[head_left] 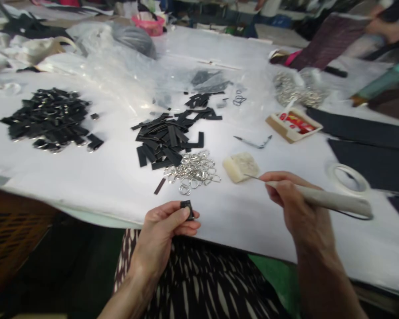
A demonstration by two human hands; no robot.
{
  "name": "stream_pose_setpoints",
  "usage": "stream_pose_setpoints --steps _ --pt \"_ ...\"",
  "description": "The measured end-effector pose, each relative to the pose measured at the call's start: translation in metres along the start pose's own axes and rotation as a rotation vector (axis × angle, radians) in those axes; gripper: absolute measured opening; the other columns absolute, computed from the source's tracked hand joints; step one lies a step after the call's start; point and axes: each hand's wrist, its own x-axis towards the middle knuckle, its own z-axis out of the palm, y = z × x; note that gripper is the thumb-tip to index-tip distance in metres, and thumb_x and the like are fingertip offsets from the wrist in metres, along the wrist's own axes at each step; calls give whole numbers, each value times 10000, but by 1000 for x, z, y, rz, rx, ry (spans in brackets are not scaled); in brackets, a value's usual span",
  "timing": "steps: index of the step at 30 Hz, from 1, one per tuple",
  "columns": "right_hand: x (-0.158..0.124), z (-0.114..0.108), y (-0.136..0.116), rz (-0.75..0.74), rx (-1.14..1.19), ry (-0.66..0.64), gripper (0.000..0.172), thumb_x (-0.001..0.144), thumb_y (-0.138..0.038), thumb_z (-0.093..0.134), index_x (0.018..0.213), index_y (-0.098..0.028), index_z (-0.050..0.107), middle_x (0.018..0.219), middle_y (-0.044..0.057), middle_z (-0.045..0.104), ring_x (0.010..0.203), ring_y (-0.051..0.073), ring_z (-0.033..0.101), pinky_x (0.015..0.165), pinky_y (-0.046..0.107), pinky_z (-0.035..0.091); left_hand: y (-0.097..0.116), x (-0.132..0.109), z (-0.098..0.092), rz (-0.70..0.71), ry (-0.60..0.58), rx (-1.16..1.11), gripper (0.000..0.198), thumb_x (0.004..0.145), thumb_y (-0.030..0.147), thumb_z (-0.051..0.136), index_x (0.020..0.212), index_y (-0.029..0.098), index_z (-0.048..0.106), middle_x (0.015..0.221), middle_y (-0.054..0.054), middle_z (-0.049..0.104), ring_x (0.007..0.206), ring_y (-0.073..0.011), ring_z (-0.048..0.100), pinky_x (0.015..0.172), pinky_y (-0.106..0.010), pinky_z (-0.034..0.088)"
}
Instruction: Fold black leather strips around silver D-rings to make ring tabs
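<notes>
Left hand (166, 228) pinches a black tab (187, 209) between thumb and fingers. Right hand (294, 201) grips a tool (332, 201), its tip touching the block (241, 166).

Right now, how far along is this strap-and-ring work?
Seemingly done: the left heap of ringed black tabs. In hand: left hand pinches one black tab; right hand holds a pale-handled tool at the pale block. Left: a pile of loose black strips and metal rings.
</notes>
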Motion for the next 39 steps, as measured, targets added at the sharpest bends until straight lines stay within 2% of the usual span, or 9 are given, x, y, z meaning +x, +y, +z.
stream_pose_setpoints --steps 7,15,25,33,39 --pt "14 -3 -2 81 -57 214 238 833 -383 597 697 -193 548 576 -36 511 536 119 427 478 231 324 0 7 10 -13 42 54 197 626 234 799 724 90 708 760 -102 724 559 -140 658 569 -190 548" --pt "25 5 8 143 -70 172 275 819 -375 584 626 -189 521 513 -54 467 467 95 376 428 215 274 -3 12 9 -80 75 42 241 566 228 837 712 97 697 752 -101 726 552 -157 665 566 -198 554" --pt "30 14 11 117 -15 104 259 824 -348 582 634 -184 522 520 -60 446 464 88 334 413 221 238 -4 11 7 -88 49 29 226 593 224 831 715 97 689 751 -93 726 554 -151 664 564 -187 553" --pt "35 21 15 150 -57 96 265 823 -373 581 645 -184 524 548 -50 479 509 103 367 454 230 267 -5 11 4 -76 40 22 199 633 219 809 746 103 694 775 -97 729 567 -147 667 578 -190 557" --pt "31 14 15 172 -35 81 256 835 -385 602 677 -188 555 576 -37 538 534 116 428 483 233 314 -4 8 5 -54 5 -6 158 665 207 783 727 90 698 764 -104 726 569 -145 666 572 -191 556"
